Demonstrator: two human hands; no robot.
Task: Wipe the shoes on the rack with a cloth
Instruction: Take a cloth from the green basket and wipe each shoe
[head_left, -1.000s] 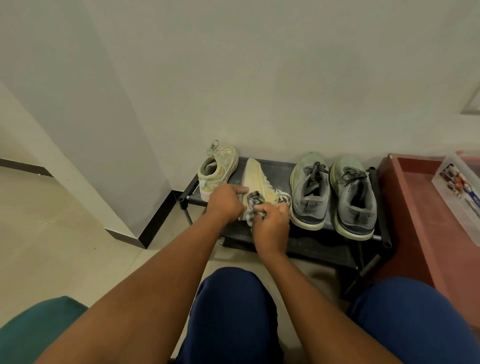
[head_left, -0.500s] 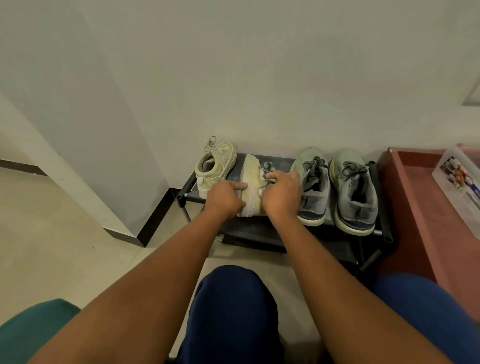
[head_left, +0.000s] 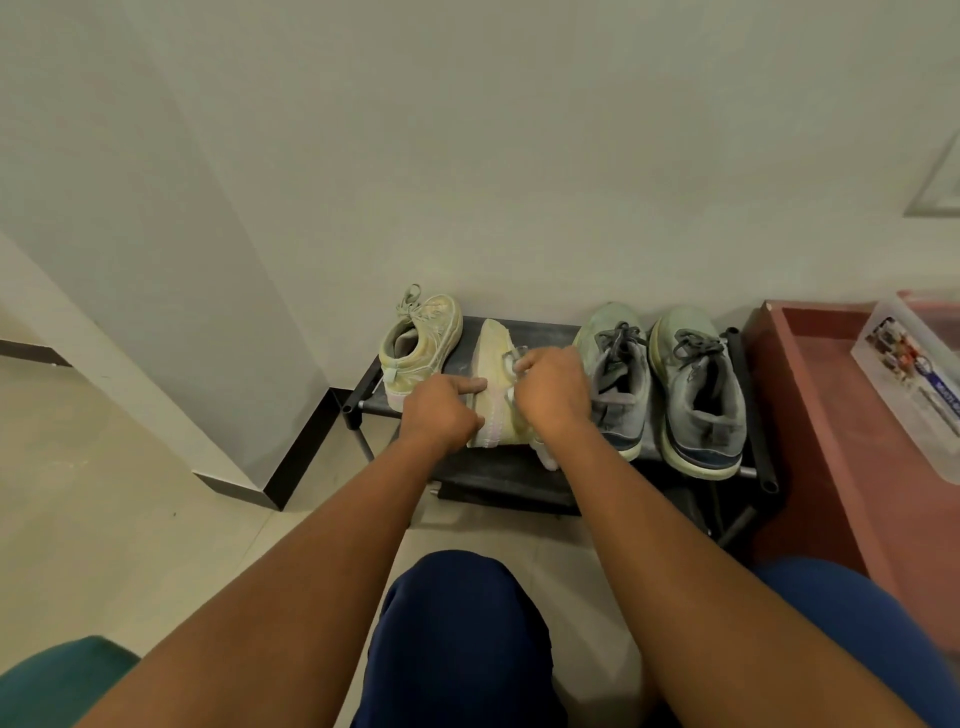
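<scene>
A low black shoe rack (head_left: 519, 480) stands against the wall. A cream sneaker (head_left: 493, 364) lies tipped on its side on it. My left hand (head_left: 441, 410) holds the sneaker's heel end, forefinger stretched along its side. My right hand (head_left: 553, 387) grips a pale cloth (head_left: 546, 457) and presses it on the sneaker's upper; most of the cloth is hidden under the hand. Another cream sneaker (head_left: 421, 345) stands upright at the rack's left end. Two grey sneakers (head_left: 618, 379) (head_left: 701, 395) stand on the right.
A reddish-brown low cabinet (head_left: 831, 415) adjoins the rack on the right, with a clear plastic box (head_left: 914, 384) on it. A wall corner with a dark skirting (head_left: 291, 467) juts out on the left. My blue-clad knees and a green seat (head_left: 57, 680) fill the foreground.
My right hand with the cloth has moved from the sneaker's near end up along it towards the toe. The left hand keeps its hold at the heel.
</scene>
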